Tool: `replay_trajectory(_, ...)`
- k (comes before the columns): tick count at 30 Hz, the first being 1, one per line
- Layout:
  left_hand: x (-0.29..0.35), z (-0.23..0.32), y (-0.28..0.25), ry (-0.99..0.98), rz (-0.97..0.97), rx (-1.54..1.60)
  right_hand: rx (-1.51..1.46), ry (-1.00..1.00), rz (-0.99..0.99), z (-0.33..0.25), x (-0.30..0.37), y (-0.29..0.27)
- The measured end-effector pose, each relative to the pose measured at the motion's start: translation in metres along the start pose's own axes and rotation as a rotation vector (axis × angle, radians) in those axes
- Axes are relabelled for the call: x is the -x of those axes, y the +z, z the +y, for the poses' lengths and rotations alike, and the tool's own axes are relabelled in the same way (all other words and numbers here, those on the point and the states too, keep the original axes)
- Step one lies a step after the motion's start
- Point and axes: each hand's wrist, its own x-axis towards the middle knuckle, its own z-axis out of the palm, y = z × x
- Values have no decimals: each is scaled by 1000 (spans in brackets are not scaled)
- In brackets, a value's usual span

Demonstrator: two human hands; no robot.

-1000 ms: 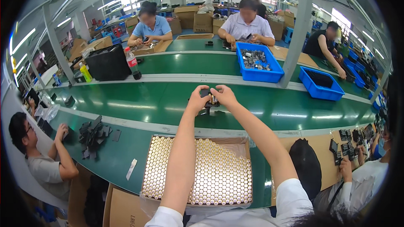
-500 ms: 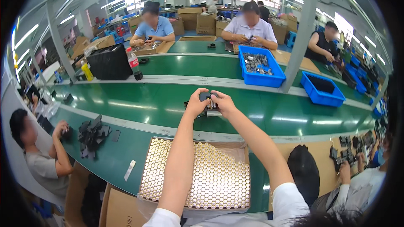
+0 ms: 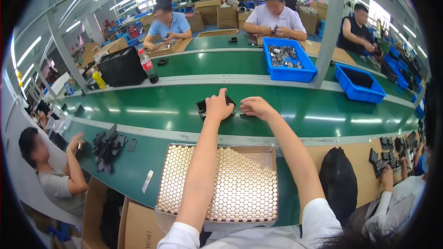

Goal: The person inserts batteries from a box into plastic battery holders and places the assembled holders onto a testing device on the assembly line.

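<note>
My left hand (image 3: 218, 107) is over the green belt, its index finger raised and the other fingers curled down on a black plastic case (image 3: 230, 100) that shows beside the fingers. Another black case (image 3: 201, 108) lies against the hand's left side, partly covered by it. To the right, my right hand (image 3: 256, 107) hovers apart from the case with half-bent fingers and nothing visible in them. Below my forearms is a carton (image 3: 274, 189) of upright cylindrical batteries (image 3: 242, 184), packed in rows with their ends up; my left forearm hides some of them.
Across the belt (image 3: 295, 106) stand blue bins (image 3: 291, 74) of small parts, a cola bottle (image 3: 146, 66) and a black bag (image 3: 121, 68). Black flat pieces (image 3: 107, 147) are heaped at left, a dark cloth bundle (image 3: 338, 180) at right. Co-workers sit on several sides.
My hands have come apart: the right has let go of the case and moved right, while the left stays on it. The view has shifted slightly.
</note>
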Motion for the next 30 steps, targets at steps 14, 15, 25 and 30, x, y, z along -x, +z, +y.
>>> replay_trajectory(14, -16, -9, 3, 308, 558, -107, -513, -111, -327, 14, 22, -21)
replay_trajectory(15, -17, -9, 2, 323, 499, -42, -517, -106, -363, 9, 25, -19)
replay_trajectory(25, -7, -2, 3, 239, 163, 229, -657, -130, -580, 20, 23, -30)
replay_trajectory(30, 7, -3, 11, 103, -38, 331, -957, -78, -807, 52, 8, -48)
